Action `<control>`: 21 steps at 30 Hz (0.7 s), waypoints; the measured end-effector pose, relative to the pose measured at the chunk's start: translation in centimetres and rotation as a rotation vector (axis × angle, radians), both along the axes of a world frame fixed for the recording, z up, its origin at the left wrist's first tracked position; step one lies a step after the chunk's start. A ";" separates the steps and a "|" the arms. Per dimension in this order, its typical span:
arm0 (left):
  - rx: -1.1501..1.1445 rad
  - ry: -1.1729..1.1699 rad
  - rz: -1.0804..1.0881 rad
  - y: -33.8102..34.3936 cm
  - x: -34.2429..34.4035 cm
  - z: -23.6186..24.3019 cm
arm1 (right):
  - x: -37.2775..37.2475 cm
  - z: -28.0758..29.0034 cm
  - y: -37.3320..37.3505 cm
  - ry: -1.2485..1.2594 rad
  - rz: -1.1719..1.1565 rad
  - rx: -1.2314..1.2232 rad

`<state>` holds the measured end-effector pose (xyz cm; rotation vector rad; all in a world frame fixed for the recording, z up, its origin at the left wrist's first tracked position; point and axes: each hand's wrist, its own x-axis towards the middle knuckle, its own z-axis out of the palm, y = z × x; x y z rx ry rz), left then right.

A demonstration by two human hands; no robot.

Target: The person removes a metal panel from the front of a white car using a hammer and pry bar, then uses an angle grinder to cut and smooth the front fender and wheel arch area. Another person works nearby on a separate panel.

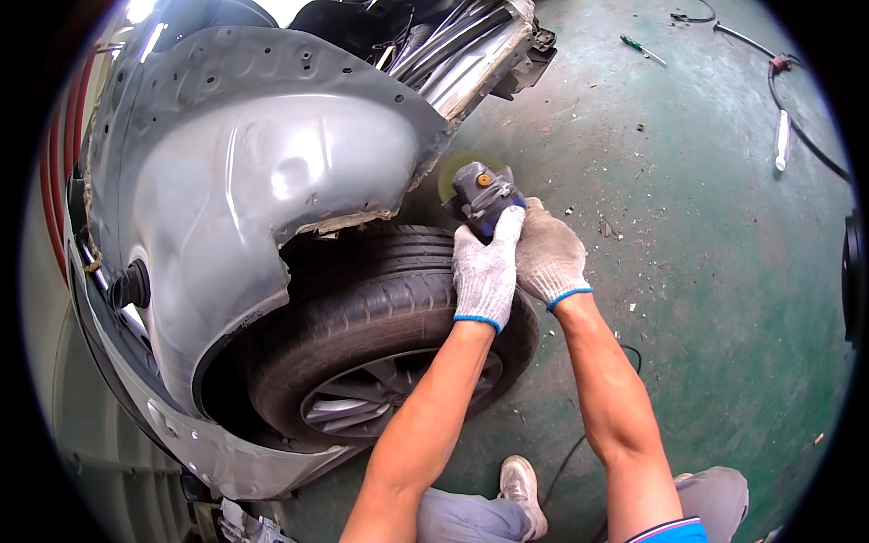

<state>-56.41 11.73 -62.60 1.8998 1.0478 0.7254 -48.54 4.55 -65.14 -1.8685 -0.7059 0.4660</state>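
My left hand (484,276), in a white knit glove with a blue cuff, is closed round the body of an angle grinder (484,195). My right hand (549,249), in a dirtier glove of the same kind, is closed on the grinder's rear part, which it mostly hides. The grinder's disc (453,176) shows as a blurred yellowish ring. It lies close to the jagged cut edge of a silver car body panel (290,154); whether they touch, I cannot tell. Just below the grinder is the car's tyre (362,303), near my left wrist.
A green-handled screwdriver (643,50) lies on the green floor (715,299) among scattered debris. Farther right runs a black cable (780,86) beside a white stick-like object (782,140). A thin cord (566,466) passes by my shoe (522,498). Red hoses (54,172) hang at far left.
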 end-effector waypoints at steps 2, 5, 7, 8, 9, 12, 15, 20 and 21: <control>-0.008 0.013 -0.005 -0.4 0.1 -0.1 | 0.0 -0.4 -0.2 0.004 -0.036 -0.008; -0.012 0.024 -0.012 -0.7 0.2 -0.2 | -0.3 -1.0 -0.3 0.046 -0.048 -0.008; 0.017 0.048 -0.009 -0.3 0.1 -0.5 | -0.6 -1.2 -0.2 0.041 -0.066 0.013; -0.004 0.010 -0.019 -0.3 0.0 -0.6 | -0.6 -1.0 -0.2 0.042 -0.062 0.015; -0.012 0.018 0.002 -0.2 0.0 -0.5 | -0.7 -0.9 -0.2 0.042 -0.060 0.014; -0.029 0.014 0.049 0.2 0.0 -0.1 | -0.9 -1.0 0.2 -0.033 -0.060 0.121; -0.037 -0.044 0.065 0.7 0.0 0.3 | -1.0 -0.1 0.5 -0.055 -0.027 0.144; -0.094 -0.134 0.045 -0.1 0.0 1.1 | -0.9 0.2 0.9 -0.080 0.015 0.126; -0.089 -0.114 0.060 0.0 -0.2 1.1 | -1.0 0.3 0.9 -0.083 0.021 0.124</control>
